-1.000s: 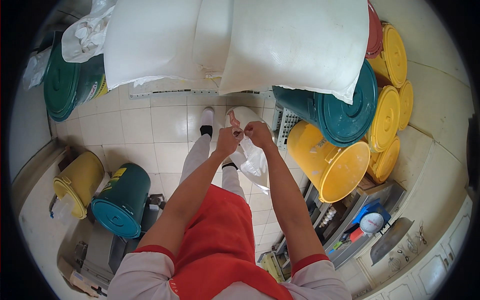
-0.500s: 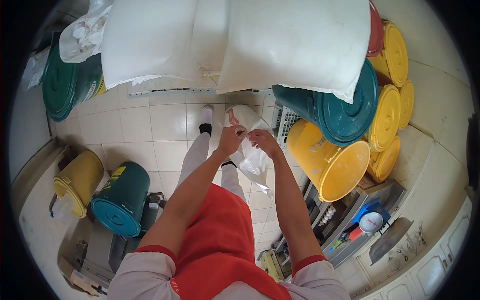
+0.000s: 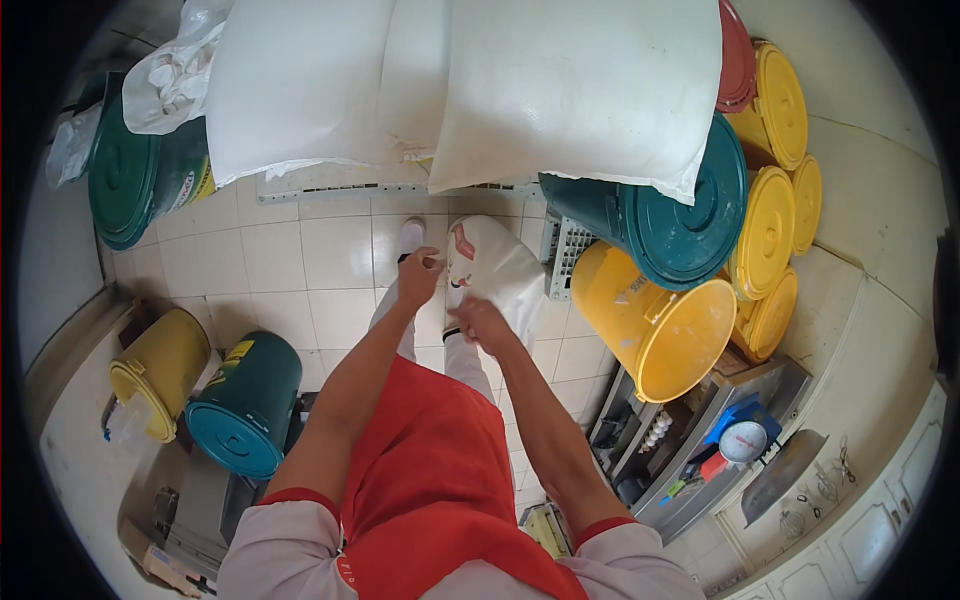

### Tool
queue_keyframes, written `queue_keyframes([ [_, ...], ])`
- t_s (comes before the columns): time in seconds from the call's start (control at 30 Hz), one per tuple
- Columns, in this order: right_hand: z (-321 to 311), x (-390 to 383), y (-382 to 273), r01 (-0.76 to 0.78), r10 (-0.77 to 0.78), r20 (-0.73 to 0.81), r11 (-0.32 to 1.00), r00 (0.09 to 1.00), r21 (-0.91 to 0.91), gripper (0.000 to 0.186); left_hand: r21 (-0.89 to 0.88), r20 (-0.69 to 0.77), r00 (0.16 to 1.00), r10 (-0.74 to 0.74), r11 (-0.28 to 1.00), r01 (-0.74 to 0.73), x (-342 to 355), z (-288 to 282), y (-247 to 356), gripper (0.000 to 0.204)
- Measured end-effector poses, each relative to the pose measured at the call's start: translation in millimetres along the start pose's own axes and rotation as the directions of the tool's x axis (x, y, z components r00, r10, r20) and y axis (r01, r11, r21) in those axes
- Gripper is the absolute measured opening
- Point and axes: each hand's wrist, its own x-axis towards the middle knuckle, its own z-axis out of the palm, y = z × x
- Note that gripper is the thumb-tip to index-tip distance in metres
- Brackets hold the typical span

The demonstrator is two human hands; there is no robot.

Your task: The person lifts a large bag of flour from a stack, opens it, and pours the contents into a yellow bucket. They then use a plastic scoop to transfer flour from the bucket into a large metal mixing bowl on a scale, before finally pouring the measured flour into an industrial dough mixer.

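Observation:
A white sack [image 3: 505, 265] with red and dark printing stands on the tiled floor in front of my legs. My left hand [image 3: 420, 276] is just left of it, fingers curled together in a pinch. Anything between those fingertips is too small to make out. My right hand [image 3: 482, 323] is at the sack's near side, its fingers bent and closed. Whether it grips the sack's edge or something thin is hidden. The two hands are apart from each other.
Big full white sacks [image 3: 570, 90] lie ahead. To the right stand an open yellow bin [image 3: 690, 340], a lidded green bin [image 3: 685, 210] and several yellow lidded bins. A dial scale [image 3: 743, 442] sits on the right-hand counter. Left behind is another green bin [image 3: 240, 415].
My hands, together at the sack's top before, have parted. The left went left, the right came down and left toward me. The sack's crumpled near flap no longer hangs out toward me.

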Motion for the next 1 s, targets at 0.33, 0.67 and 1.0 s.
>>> queue_keyframes([
  [0.33,-89,-26,5,-0.233,0.231,-0.287,0.972,0.930,0.027,0.024,0.111,-0.006,0.971,-0.237,0.965,0.236,-26,-70,-71,0.034],
  [0.67,64,57,64,0.134,-0.371,-0.367,0.836,0.853,-0.532,0.012,-0.457,0.048,0.807,-0.589,0.705,0.542,-137,-168,-158,0.022],
  [1.0,-39,10,-25,0.232,-0.688,-0.122,0.399,0.716,-0.887,0.022,0.430,-0.052,0.996,-0.074,0.899,0.090,-61,-147,-153,0.024],
])
